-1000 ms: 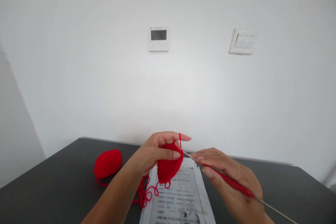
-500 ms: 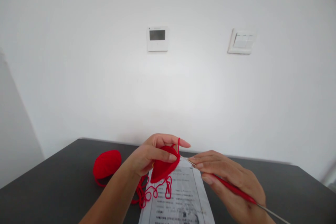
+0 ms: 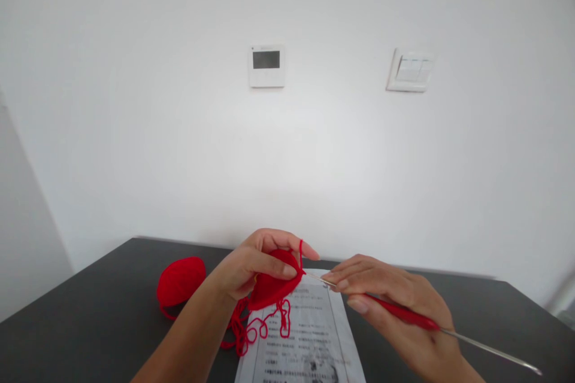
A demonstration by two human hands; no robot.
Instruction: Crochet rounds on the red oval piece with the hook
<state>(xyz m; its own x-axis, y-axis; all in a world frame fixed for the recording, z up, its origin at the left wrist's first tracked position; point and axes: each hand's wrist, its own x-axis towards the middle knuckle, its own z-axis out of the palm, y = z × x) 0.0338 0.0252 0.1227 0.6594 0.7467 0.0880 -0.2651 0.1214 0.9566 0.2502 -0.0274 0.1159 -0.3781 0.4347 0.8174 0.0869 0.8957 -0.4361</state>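
My left hand (image 3: 265, 260) pinches a red crochet piece (image 3: 272, 288) between thumb and fingers. A strand of red yarn (image 3: 300, 254) loops over its stretched index finger and drops to the edge of the piece. My right hand (image 3: 395, 305) grips a crochet hook (image 3: 404, 314) with a red handle and metal ends. The hook's thin tip points left and meets the yarn at the right corner of the piece. Loose yarn (image 3: 245, 335) hangs and curls below the piece.
A red ball of yarn (image 3: 180, 281) lies on the dark table (image 3: 108, 311) at the left. Printed sheets of paper (image 3: 309, 341) lie under the work. Behind the table, a white wall carries a thermostat panel (image 3: 266, 75) and a light switch (image 3: 409, 70).
The crochet piece tips flatter and shifts slightly left with my left hand. My right hand has turned the hook a little, so more of its far metal end shows.
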